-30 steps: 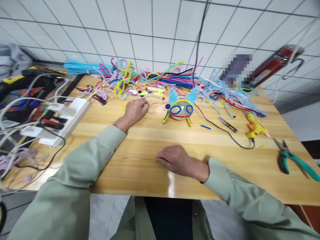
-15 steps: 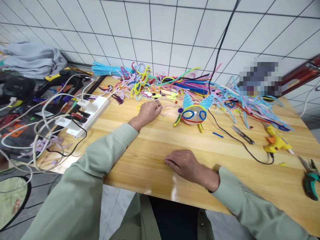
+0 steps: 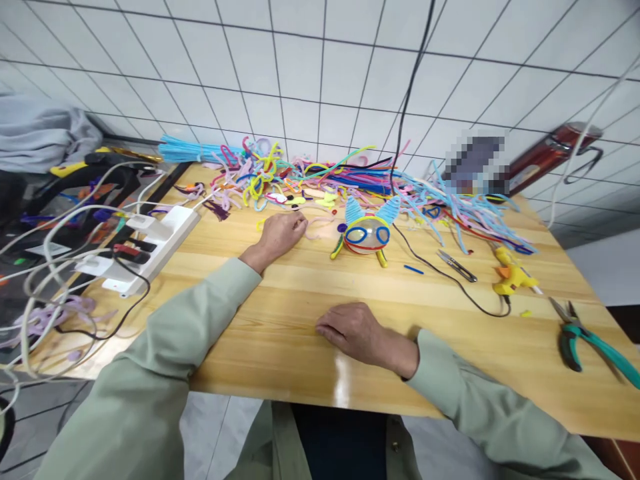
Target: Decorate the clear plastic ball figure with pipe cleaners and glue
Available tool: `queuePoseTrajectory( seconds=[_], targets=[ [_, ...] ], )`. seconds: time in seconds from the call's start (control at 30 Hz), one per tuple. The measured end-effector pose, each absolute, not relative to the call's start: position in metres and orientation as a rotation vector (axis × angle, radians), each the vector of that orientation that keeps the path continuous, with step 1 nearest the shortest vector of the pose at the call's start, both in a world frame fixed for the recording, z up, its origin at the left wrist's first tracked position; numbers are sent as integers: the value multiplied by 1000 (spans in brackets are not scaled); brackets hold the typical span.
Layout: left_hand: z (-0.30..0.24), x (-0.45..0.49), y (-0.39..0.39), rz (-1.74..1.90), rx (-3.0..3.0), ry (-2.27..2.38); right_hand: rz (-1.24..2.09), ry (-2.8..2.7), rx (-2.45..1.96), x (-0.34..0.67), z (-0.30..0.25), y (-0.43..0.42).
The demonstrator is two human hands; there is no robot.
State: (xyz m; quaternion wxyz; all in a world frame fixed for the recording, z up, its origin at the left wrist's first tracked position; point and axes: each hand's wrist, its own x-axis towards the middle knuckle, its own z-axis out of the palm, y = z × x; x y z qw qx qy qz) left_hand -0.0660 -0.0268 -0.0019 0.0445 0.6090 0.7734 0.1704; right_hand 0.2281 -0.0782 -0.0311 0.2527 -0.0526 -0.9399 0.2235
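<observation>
My left hand [image 3: 280, 235] rests far out on the wooden table [image 3: 280, 320], fingers curled, with the tips pinched on the end of a pale pink pipe cleaner [image 3: 319, 229]. Just right of it stands a small pipe-cleaner figure [image 3: 365, 231] with blue ears, blue ringed eyes and yellow legs. My right hand [image 3: 353, 330] lies palm down near the front edge, fingers stretched flat and holding nothing. A tangled heap of coloured pipe cleaners [image 3: 345, 177] runs along the wall behind both.
A white power strip [image 3: 150, 245] with plugs and looping cables sits at the table's left edge. Small snips [image 3: 455, 265], a yellow glue gun [image 3: 510, 277] on a black cord and teal pliers [image 3: 583, 337] lie to the right. A blue bundle [image 3: 185, 150] lies far left.
The view swung left and then back right. My left fingers stay at the pink pipe cleaner and my right hand stays flat; neither moved noticeably on the table.
</observation>
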Motion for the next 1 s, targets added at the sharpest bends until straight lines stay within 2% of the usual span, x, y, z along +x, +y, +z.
queuePoseTrajectory(
  seconds=[0.3,0.5,0.77,1.0],
  targets=[
    [-1,-72,-20,771,1871,2304,653,-2545,-142,227,-35,-78],
    [22,-71,36,1015,2036,2208,722,-2594,-149,228,-33,-77],
    [10,-76,122,809,2306,1962,687,-2644,-166,230,-33,-77],
    [-7,-81,145,787,2424,1950,720,-2621,-161,229,-27,-78]
  ],
)
